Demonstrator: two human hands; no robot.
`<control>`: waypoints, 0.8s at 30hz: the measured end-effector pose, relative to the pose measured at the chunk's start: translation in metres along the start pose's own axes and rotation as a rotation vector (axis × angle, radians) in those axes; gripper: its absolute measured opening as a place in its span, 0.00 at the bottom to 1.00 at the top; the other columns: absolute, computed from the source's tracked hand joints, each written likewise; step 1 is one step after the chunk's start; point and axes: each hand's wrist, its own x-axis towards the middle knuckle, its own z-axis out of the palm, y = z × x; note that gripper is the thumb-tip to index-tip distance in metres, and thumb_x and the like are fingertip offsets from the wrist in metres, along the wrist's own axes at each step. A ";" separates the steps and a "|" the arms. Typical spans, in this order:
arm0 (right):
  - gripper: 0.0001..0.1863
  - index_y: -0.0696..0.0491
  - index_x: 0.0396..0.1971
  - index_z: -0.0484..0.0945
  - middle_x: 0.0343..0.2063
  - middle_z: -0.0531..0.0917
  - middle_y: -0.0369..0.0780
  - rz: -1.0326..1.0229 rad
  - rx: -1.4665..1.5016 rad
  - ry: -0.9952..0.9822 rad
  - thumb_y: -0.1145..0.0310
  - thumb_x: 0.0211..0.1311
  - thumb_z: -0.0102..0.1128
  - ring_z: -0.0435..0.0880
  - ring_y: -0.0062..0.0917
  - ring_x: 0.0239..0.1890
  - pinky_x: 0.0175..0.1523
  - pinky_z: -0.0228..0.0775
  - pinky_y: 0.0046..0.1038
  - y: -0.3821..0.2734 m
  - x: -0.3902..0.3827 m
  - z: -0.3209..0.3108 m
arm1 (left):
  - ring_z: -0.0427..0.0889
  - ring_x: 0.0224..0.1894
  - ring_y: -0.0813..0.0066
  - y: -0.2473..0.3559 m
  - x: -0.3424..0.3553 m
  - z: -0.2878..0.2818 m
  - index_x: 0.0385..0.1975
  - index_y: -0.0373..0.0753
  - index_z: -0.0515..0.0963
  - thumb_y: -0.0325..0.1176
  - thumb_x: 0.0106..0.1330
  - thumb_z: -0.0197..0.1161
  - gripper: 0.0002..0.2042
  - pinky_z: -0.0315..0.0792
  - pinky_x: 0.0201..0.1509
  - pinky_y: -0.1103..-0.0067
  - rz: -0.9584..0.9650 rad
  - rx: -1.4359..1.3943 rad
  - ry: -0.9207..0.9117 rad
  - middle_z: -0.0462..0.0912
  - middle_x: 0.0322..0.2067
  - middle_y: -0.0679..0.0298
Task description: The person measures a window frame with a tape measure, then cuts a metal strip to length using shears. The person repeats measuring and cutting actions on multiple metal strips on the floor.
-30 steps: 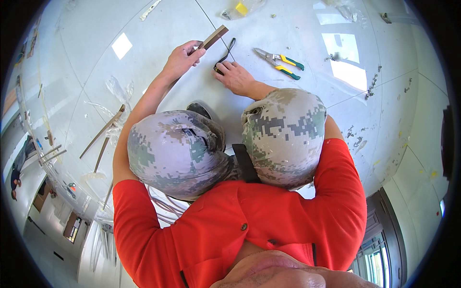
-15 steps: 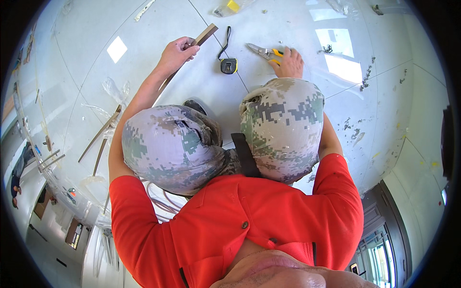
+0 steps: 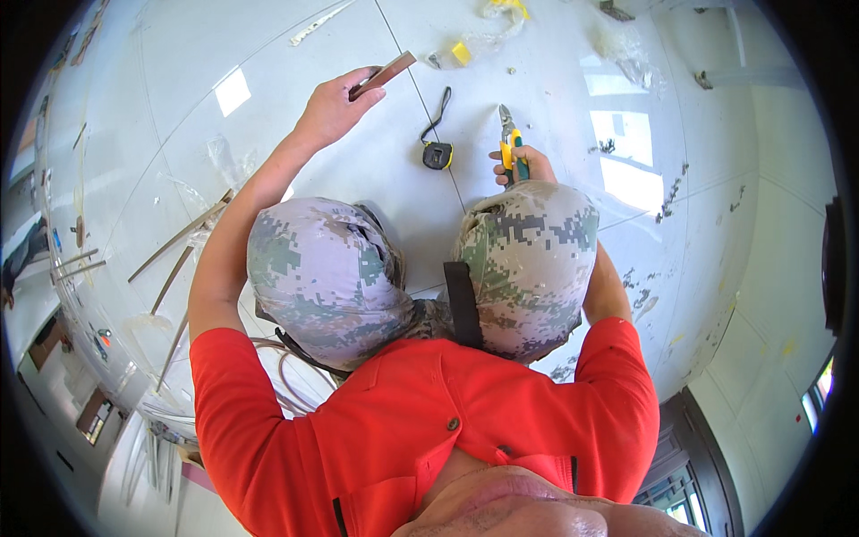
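My left hand is closed around a narrow brown trim strip, whose near end sticks out past the fingers and slants up to the right. My right hand, in front of my right knee, grips a pair of snips by its yellow and dark green handles. The snips' grey blades point away from me, just clear of the floor or on it; I cannot tell which. Between the two hands a black and yellow tape measure lies on the pale tiles, its wrist strap stretched out beyond it.
Crumpled clear plastic with a yellow piece lies at the far side. Brown strips and plastic wrap are scattered on the left. Dark debris dots the floor on the right. Behind my left leg lie coiled hoses or cables.
My right hand has picked up the snips, turned them to point straight away and drawn them closer to my knee. My left hand has tilted the strip, so less of its length shows.
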 end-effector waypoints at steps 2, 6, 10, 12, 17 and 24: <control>0.26 0.56 0.58 0.77 0.38 0.82 0.36 -0.052 0.103 -0.150 0.52 0.71 0.64 0.80 0.21 0.38 0.39 0.70 0.22 -0.008 -0.007 0.019 | 0.87 0.41 0.67 0.009 -0.004 -0.011 0.66 0.42 0.79 0.48 0.74 0.67 0.25 0.79 0.50 0.73 0.021 0.015 0.026 0.89 0.39 0.56; 0.19 0.56 0.60 0.78 0.50 0.85 0.40 -0.381 -0.483 -0.217 0.64 0.74 0.60 0.82 0.21 0.48 0.46 0.72 0.24 -0.021 -0.010 0.059 | 0.89 0.42 0.58 0.020 -0.009 -0.030 0.64 0.41 0.80 0.49 0.73 0.67 0.25 0.80 0.50 0.69 0.087 0.036 0.104 0.90 0.41 0.50; 0.22 0.58 0.61 0.80 0.50 0.86 0.39 -0.575 -0.690 -0.318 0.65 0.71 0.64 0.82 0.23 0.48 0.52 0.75 0.29 -0.049 -0.021 0.106 | 0.89 0.42 0.57 0.036 -0.010 -0.044 0.62 0.39 0.80 0.48 0.72 0.67 0.24 0.80 0.51 0.69 0.050 0.016 0.100 0.90 0.42 0.50; 0.23 0.58 0.62 0.80 0.51 0.86 0.39 -0.645 -0.750 -0.300 0.63 0.72 0.64 0.81 0.23 0.48 0.54 0.74 0.30 -0.050 -0.016 0.115 | 0.89 0.42 0.57 0.043 -0.007 -0.046 0.61 0.38 0.80 0.48 0.73 0.67 0.24 0.80 0.51 0.68 0.057 0.033 0.103 0.90 0.43 0.50; 0.23 0.60 0.61 0.79 0.50 0.86 0.39 -0.560 -0.831 -0.271 0.62 0.74 0.63 0.82 0.25 0.49 0.61 0.73 0.33 -0.051 -0.020 0.132 | 0.85 0.40 0.68 0.064 -0.003 -0.053 0.62 0.37 0.80 0.47 0.74 0.67 0.24 0.78 0.49 0.72 0.064 0.077 0.107 0.89 0.39 0.55; 0.26 0.63 0.67 0.70 0.52 0.84 0.45 -0.650 -0.806 -0.274 0.73 0.71 0.58 0.85 0.32 0.58 0.63 0.76 0.37 -0.044 -0.002 0.116 | 0.78 0.32 0.71 0.095 -0.008 -0.062 0.61 0.38 0.80 0.48 0.75 0.65 0.23 0.74 0.41 0.72 0.145 0.101 0.171 0.83 0.31 0.60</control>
